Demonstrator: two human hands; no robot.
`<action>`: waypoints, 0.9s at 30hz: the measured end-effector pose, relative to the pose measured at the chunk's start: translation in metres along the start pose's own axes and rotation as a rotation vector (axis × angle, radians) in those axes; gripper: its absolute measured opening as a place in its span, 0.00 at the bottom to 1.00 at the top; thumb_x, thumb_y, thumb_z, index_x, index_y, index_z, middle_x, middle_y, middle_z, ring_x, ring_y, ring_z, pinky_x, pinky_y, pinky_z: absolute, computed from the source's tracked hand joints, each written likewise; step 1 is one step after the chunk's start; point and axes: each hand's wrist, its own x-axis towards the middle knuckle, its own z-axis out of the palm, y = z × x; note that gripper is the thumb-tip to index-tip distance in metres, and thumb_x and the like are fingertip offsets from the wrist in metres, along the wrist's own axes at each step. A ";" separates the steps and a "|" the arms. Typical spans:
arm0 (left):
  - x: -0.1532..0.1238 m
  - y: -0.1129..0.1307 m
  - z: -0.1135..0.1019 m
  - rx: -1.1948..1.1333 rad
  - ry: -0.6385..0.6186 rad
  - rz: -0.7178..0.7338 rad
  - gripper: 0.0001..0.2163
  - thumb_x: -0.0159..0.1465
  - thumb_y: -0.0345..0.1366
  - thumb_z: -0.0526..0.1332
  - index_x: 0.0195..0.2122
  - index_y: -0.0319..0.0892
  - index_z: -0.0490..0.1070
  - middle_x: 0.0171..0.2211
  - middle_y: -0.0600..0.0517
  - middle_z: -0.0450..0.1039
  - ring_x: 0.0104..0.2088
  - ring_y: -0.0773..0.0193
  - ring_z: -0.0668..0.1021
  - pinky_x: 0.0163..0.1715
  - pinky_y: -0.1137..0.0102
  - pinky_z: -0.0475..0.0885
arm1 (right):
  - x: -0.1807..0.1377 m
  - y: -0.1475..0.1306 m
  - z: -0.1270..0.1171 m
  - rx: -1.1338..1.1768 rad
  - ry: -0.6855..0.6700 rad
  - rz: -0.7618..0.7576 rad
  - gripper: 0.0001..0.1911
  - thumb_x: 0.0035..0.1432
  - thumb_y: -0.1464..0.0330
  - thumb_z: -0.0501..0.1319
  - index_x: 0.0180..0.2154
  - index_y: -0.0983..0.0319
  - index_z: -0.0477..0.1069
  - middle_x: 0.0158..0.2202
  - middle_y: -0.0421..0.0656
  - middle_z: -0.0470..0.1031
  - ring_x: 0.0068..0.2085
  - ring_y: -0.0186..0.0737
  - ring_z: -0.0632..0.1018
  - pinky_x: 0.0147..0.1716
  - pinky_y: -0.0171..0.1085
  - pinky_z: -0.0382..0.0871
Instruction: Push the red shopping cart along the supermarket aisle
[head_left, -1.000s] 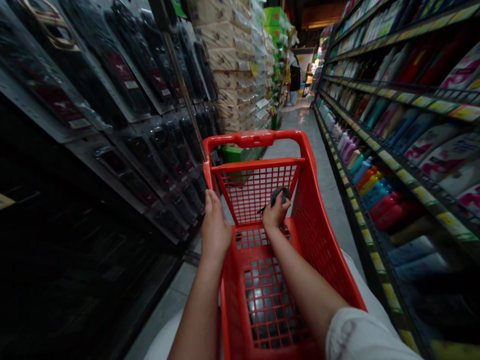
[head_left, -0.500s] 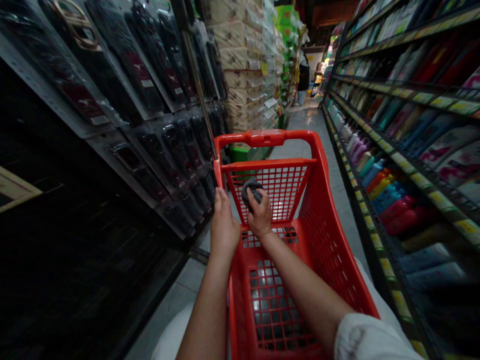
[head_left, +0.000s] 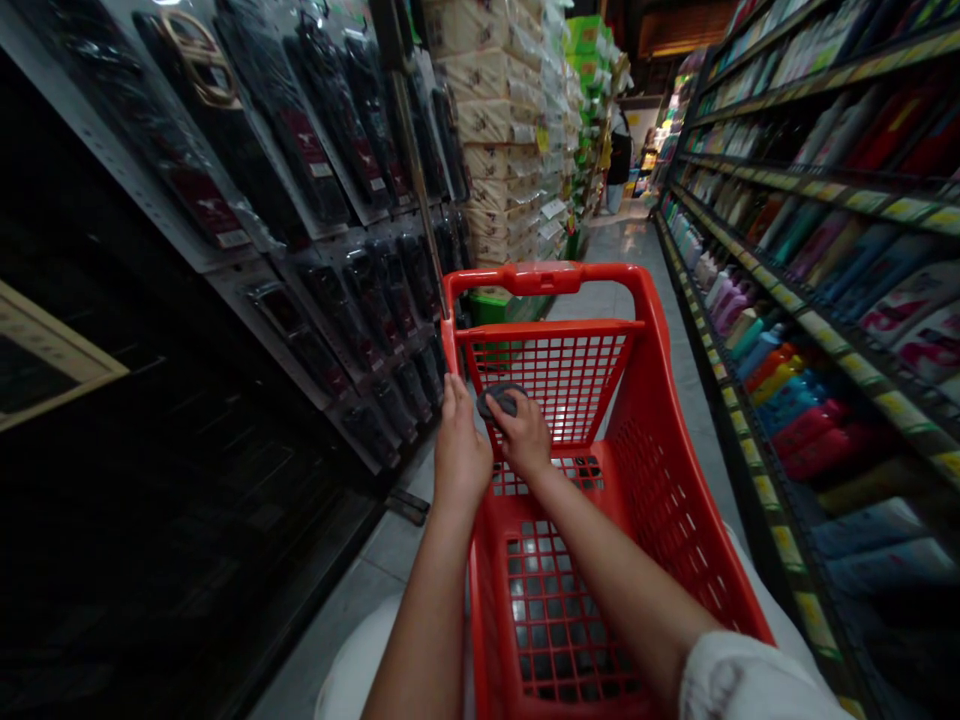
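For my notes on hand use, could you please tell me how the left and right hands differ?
The left hand lies along the left side of the red basket, while the right hand is over its inside. The left hand's fingers look nearly straight; the right hand's curl around a dark grey bundle, apparently cloth. Both hands are bare.

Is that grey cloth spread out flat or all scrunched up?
Scrunched up: the grey cloth makes a small, rounded bundle in the right hand.

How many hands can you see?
2: the left hand on the left side of the red basket, the right hand holding a dark cloth inside it. The distant person shows none clearly.
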 end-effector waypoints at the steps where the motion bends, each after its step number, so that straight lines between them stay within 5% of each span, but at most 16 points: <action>1: 0.000 -0.001 0.000 -0.011 -0.001 0.011 0.38 0.56 0.16 0.49 0.69 0.39 0.47 0.70 0.42 0.45 0.69 0.60 0.52 0.67 0.61 0.49 | 0.008 -0.004 -0.005 -0.003 0.057 -0.015 0.35 0.60 0.75 0.55 0.65 0.43 0.55 0.65 0.42 0.56 0.51 0.46 0.65 0.45 0.41 0.67; 4: 0.000 -0.001 0.000 -0.022 -0.002 0.015 0.37 0.57 0.17 0.49 0.69 0.39 0.47 0.70 0.42 0.45 0.69 0.59 0.52 0.67 0.61 0.49 | 0.032 -0.009 -0.014 -0.065 0.102 -0.067 0.31 0.64 0.73 0.52 0.65 0.42 0.55 0.67 0.39 0.54 0.49 0.47 0.65 0.43 0.43 0.67; 7: 0.000 0.003 -0.001 -0.017 0.003 -0.025 0.37 0.57 0.17 0.49 0.69 0.38 0.47 0.70 0.41 0.44 0.69 0.59 0.52 0.67 0.61 0.50 | 0.041 -0.004 -0.004 -0.138 -0.012 -0.162 0.25 0.68 0.70 0.47 0.62 0.43 0.60 0.67 0.38 0.55 0.51 0.49 0.64 0.41 0.45 0.67; 13: 0.000 0.006 -0.003 -0.010 -0.010 -0.045 0.39 0.54 0.15 0.48 0.69 0.37 0.46 0.70 0.41 0.43 0.69 0.59 0.51 0.67 0.62 0.50 | 0.007 0.018 0.036 -0.208 -0.260 -0.321 0.19 0.68 0.66 0.47 0.53 0.52 0.73 0.68 0.39 0.54 0.53 0.52 0.63 0.42 0.48 0.66; 20: 0.001 0.006 -0.003 -0.001 -0.019 -0.044 0.39 0.55 0.15 0.48 0.70 0.38 0.46 0.70 0.41 0.43 0.69 0.60 0.50 0.67 0.61 0.49 | -0.033 0.017 0.070 -0.207 -0.433 -0.192 0.17 0.67 0.67 0.49 0.48 0.54 0.76 0.62 0.43 0.62 0.52 0.50 0.65 0.41 0.45 0.69; 25: 0.002 0.011 -0.004 0.026 -0.035 -0.071 0.39 0.54 0.15 0.48 0.69 0.34 0.46 0.70 0.38 0.43 0.69 0.58 0.51 0.67 0.62 0.49 | -0.036 0.035 0.059 -0.210 -0.459 -0.180 0.17 0.67 0.67 0.50 0.45 0.54 0.77 0.57 0.45 0.65 0.53 0.49 0.65 0.42 0.43 0.69; 27: 0.002 0.010 -0.003 0.011 -0.020 -0.059 0.39 0.54 0.15 0.48 0.69 0.35 0.46 0.70 0.39 0.43 0.69 0.58 0.51 0.67 0.61 0.49 | -0.045 0.056 0.048 -0.217 -0.447 -0.067 0.17 0.66 0.68 0.50 0.46 0.53 0.76 0.57 0.44 0.66 0.53 0.49 0.65 0.43 0.43 0.68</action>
